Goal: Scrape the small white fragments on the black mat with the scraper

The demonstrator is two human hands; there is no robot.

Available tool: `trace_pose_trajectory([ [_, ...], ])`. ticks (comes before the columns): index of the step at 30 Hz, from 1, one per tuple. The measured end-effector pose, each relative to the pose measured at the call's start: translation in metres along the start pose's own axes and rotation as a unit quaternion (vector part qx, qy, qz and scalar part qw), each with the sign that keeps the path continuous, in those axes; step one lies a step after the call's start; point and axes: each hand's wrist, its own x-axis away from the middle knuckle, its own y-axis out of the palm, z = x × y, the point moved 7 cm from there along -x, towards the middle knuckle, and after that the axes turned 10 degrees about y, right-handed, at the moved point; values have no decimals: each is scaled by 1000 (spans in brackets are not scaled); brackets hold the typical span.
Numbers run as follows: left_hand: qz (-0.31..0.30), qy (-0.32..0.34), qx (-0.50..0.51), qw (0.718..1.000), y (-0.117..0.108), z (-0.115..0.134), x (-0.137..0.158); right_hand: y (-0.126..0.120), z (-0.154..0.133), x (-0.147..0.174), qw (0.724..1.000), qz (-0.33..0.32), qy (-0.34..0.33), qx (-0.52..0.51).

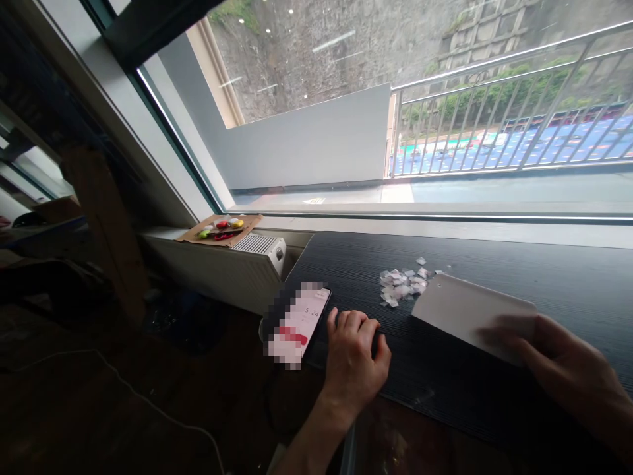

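Observation:
My left hand (357, 353) rests at the front of the dark tabletop, fingers bent downward and the thumb standing apart, with nothing visible in it. Just left of it lies a phone (310, 324) with a lit screen, partly blurred out by blocks. In my right hand (568, 369), a stiff white sheet of paper or card (469, 307) is pinched at its right end and held tilted over the table. The sheet's far left corner is close to a loose heap of small white paper scraps (403, 285). The right fingertips are partly hidden in shadow and behind the sheet.
The black wood-grain table (346, 257) runs along a large window. Left of it stands a white radiator (267, 247), and on the sill a cardboard piece (252, 224) bears small coloured items. A white cable (148, 401) trails across the dark floor.

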Motion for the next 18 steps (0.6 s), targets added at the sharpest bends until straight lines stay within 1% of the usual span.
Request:
trace_pose_trajectory([
  [1,1,-2,0,1000,0,0,0,2,1,0,1000,-13,8,-9],
  [3,3,-6,1,1000,-1,0,0,8,3,1,997,-64,18,-33],
  [5,5,-10,2,1000,-1,0,0,15,1,4,993,-110,6,-42],
  [6,6,-12,3,1000,-1,-1,0,17,-1,7,991,-122,-1,-45],
  [7,7,-12,3,1000,-1,-1,-1,16,-3,10,992,-119,-4,-51],
  [8,9,-11,2,1000,-1,-1,-1,14,-5,12,993,-102,-1,-59],
  [12,13,-5,-3,1000,-3,-1,-1,-4,-9,19,994,4,41,-98],
  [15,17,-3,-4,1000,-4,-1,-1,-14,-10,20,990,32,66,-122],
  [18,25,5,-12,1000,-6,-1,0,-21,-6,19,993,44,67,-89],
])
